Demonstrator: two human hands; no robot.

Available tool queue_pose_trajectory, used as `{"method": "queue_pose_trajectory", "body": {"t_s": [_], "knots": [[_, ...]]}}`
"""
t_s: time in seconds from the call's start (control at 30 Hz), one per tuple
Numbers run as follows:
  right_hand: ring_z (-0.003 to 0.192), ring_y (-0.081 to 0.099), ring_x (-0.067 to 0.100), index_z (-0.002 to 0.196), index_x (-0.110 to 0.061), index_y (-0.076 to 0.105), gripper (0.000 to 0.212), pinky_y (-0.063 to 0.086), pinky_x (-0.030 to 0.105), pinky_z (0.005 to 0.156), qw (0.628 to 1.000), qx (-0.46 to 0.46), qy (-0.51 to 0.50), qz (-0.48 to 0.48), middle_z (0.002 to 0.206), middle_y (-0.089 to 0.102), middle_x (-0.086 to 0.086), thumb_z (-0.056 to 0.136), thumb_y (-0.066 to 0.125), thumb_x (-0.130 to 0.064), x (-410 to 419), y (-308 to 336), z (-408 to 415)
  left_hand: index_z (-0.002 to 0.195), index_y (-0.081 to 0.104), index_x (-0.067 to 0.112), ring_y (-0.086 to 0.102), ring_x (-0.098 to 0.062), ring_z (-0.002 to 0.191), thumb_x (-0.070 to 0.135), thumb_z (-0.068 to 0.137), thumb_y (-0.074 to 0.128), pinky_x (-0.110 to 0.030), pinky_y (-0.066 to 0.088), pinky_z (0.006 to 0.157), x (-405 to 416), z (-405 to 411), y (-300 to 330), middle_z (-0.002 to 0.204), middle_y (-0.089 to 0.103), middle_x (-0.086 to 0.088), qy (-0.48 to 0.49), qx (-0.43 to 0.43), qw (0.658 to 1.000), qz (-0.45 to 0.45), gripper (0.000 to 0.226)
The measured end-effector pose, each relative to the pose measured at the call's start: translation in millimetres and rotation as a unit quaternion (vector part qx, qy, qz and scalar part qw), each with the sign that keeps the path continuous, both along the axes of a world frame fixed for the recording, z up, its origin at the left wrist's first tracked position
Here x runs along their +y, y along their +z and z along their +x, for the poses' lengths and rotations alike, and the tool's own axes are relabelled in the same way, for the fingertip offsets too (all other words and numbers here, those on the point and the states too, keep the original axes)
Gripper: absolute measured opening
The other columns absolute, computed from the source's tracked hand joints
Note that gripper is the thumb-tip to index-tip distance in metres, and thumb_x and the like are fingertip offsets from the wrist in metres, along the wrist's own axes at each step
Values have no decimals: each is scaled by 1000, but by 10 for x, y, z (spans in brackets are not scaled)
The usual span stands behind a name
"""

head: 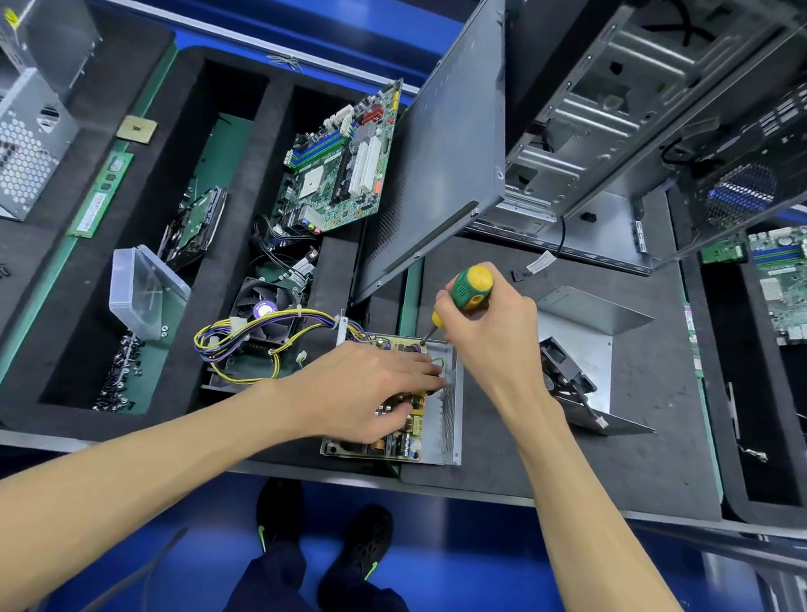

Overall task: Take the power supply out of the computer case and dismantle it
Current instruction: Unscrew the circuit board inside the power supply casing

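The power supply (434, 406) sits open near the front edge of the counter (573, 457), its circuit board exposed inside the metal shell. The left hand (365, 390) lies flat on the board, fingers fairly straight, pressing down. The right hand (482, 332) grips a green-and-yellow screwdriver (466, 291), tip at the board's far corner. Left of the power supply trails its bundle of wires (252, 336); to its right lie the removed cover (583, 351) and a fan (564, 371). Behind it stands the computer case (652, 122).
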State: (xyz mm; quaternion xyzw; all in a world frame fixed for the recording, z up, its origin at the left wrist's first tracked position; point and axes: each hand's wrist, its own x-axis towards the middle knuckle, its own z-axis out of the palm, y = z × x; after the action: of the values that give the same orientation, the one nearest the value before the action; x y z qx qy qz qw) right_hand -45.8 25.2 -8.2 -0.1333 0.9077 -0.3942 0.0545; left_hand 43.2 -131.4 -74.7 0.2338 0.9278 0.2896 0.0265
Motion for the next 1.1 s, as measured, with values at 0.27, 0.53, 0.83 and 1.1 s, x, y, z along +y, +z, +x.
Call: {"method": "queue_pose_trajectory", "body": {"t_s": [0.27, 0.53, 0.83, 1.1], "knots": [[68, 51, 14, 73, -23, 40, 52, 40, 30, 60, 992, 73, 4, 105, 77, 49, -3, 89, 63, -67, -15, 61, -15, 141, 58, 29, 46, -7, 139, 26, 90, 58, -33, 48, 104, 1, 5, -5, 146, 56, 4, 2, 3, 1000, -3, 51], [70, 58, 28, 104, -26, 41, 28, 45, 40, 64, 988, 66, 30, 140, 73, 58, -7, 92, 63, -38, -51, 164, -24, 144, 55, 29, 41, -5, 142, 25, 92, 56, -29, 41, 112, 5, 4, 8, 151, 51, 6, -1, -10, 1000, -3, 52], [91, 62, 38, 94, -20, 61, 25, 46, 40, 75, 957, 64, 96, 266, 89, 69, 6, 104, 47, -38, -114, 369, -169, 142, 58, 27, 43, -7, 141, 23, 90, 55, -37, 45, 110, 19, -4, -6, 150, 52, 5, -5, -16, 1000, 0, 52], [75, 58, 40, 143, -22, 39, 57, 40, 39, 69, 942, 75, 143, 293, 127, 45, 7, 92, 62, -33, -140, 338, -120, 143, 57, 27, 39, -5, 143, 26, 91, 51, -36, 43, 111, 21, 7, -34, 151, 50, 7, -4, -13, 1000, -6, 52]]}}
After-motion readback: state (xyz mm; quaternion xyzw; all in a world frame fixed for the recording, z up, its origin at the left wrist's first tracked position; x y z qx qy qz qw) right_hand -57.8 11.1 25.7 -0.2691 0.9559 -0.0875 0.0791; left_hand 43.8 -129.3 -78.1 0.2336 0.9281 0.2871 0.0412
